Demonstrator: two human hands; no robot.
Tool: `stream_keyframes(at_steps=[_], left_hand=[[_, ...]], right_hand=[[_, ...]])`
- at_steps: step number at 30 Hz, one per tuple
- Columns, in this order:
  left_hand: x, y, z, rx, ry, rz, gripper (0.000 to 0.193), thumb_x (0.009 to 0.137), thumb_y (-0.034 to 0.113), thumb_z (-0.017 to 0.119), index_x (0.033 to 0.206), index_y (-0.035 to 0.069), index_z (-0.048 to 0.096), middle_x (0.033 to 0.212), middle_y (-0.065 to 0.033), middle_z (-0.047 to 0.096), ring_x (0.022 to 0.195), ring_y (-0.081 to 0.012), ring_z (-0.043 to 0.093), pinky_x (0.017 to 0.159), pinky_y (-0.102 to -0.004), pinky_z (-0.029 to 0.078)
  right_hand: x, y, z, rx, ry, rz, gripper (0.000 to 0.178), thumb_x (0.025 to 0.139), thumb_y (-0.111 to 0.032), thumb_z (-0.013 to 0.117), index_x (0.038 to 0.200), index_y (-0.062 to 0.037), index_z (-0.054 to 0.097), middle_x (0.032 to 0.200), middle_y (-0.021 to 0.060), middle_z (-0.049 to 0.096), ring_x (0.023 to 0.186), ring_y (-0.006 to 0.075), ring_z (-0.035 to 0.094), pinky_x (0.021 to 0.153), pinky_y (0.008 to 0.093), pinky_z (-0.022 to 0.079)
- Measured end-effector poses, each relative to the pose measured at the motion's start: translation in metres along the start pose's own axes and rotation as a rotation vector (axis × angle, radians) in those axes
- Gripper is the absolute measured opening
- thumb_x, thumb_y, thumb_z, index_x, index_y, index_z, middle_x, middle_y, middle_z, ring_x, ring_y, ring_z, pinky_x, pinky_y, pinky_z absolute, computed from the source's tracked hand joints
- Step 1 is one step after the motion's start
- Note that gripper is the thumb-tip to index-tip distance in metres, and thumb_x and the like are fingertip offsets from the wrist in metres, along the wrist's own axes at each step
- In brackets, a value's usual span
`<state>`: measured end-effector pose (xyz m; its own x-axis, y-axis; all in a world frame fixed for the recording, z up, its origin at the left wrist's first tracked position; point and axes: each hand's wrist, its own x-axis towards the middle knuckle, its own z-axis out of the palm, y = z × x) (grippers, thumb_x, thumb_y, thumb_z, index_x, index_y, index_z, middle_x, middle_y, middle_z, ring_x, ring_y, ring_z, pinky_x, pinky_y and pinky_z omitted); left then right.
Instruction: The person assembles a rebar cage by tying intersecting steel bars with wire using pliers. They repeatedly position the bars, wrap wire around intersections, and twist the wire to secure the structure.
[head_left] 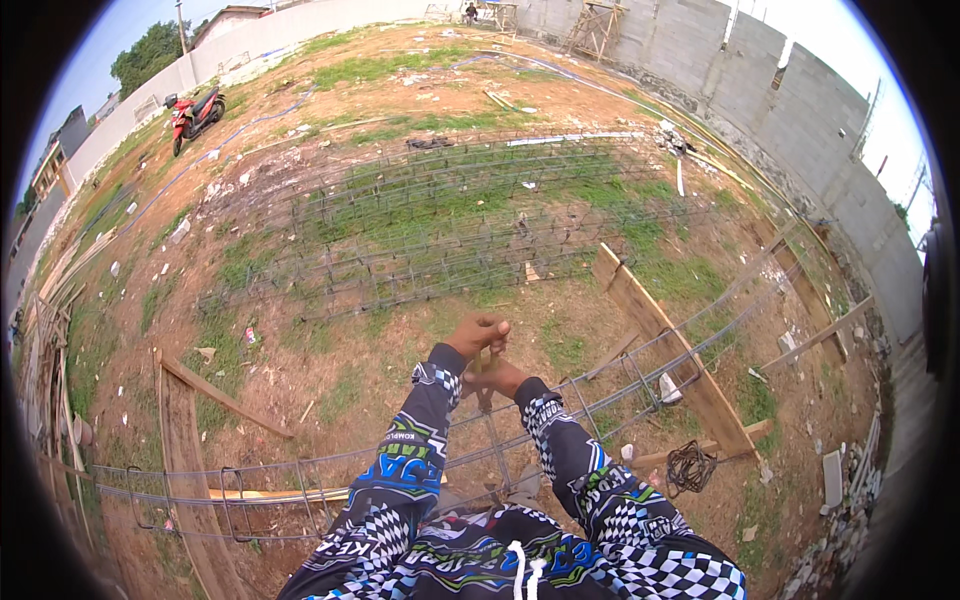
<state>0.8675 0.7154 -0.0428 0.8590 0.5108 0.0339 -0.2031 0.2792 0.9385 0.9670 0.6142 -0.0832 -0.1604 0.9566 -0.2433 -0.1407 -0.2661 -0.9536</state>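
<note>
In front of my body, both hands are raised close together over a long steel rebar cage [510, 440], whose bars and square stirrups run from left to right. My left hand [478, 335] is the farther one, its fingers curled and closed. Just below and nearer is my right hand [497, 377], also closed, fingers pointing left. A small olive-coloured patch shows between the two hands, too small to name. What either hand grips is hidden by the fingers. Beneath my forearms, the cage passes partly out of sight.
Wooden boards on edge, one at the right [680, 350] and one at the left [185, 470], cross the cage. A dark wire coil [690, 467] lies on the ground. More rebar cages [430, 230] lie beyond. Farther off are a red motorbike [195, 118] and a grey block wall [760, 100].
</note>
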Motion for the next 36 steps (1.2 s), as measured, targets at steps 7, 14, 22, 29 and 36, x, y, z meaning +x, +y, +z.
stream_keyframes(at_steps=[7,14,22,29,36], left_hand=[[0.008,-0.009,0.09,0.381,1.097,0.34,0.051,0.072,0.045,0.081,0.091,0.001,0.064,0.072,-0.0035,0.058,0.063,-0.0132,0.053,0.065,-0.0286,0.047],[-0.008,-0.015,0.016,0.095,0.289,0.055,0.038,0.078,0.037,0.079,0.081,0.004,0.061,0.066,-0.0009,0.053,0.058,-0.0119,0.048,0.051,-0.0284,0.037],[-0.007,0.012,0.042,0.211,0.601,0.121,0.043,0.077,0.041,0.079,0.086,0.002,0.063,0.068,-0.0047,0.056,0.067,-0.0171,0.057,0.065,-0.0322,0.048],[-0.012,-0.013,0.052,0.277,0.743,0.041,0.036,0.078,0.033,0.079,0.076,0.004,0.058,0.064,-0.0023,0.053,0.061,-0.0139,0.053,0.061,-0.0299,0.044],[-0.014,0.009,0.005,-0.007,0.123,0.08,0.038,0.078,0.039,0.078,0.079,0.005,0.06,0.074,-0.0049,0.06,0.071,-0.0138,0.057,0.067,-0.0303,0.046]], right_hand=[[0.033,0.072,0.01,-0.418,0.734,-0.312,0.034,0.083,-0.022,0.069,0.11,-0.0024,0.062,0.093,0.012,0.066,0.089,0.0275,0.065,0.076,0.0388,0.049],[0.018,0.063,0.01,-0.202,0.398,-0.316,0.032,0.082,-0.019,0.071,0.108,-0.0018,0.062,0.098,0.0148,0.067,0.09,0.0287,0.067,0.079,0.0414,0.049],[0.027,0.037,0.005,0.141,0.338,-0.133,0.037,0.077,-0.018,0.078,0.107,-0.0023,0.061,0.092,0.0067,0.067,0.085,0.0204,0.066,0.075,0.0316,0.05],[0.006,0.028,0.056,-0.513,0.712,-0.297,0.041,0.081,-0.012,0.072,0.117,-0.0009,0.056,0.104,0.0074,0.066,0.092,0.0198,0.065,0.077,0.0307,0.05],[0.014,0.015,-0.008,0.007,0.038,0.064,0.021,0.084,-0.019,0.072,0.098,-0.0052,0.064,0.073,-0.0005,0.061,0.075,0.0166,0.063,0.066,0.0327,0.049]])
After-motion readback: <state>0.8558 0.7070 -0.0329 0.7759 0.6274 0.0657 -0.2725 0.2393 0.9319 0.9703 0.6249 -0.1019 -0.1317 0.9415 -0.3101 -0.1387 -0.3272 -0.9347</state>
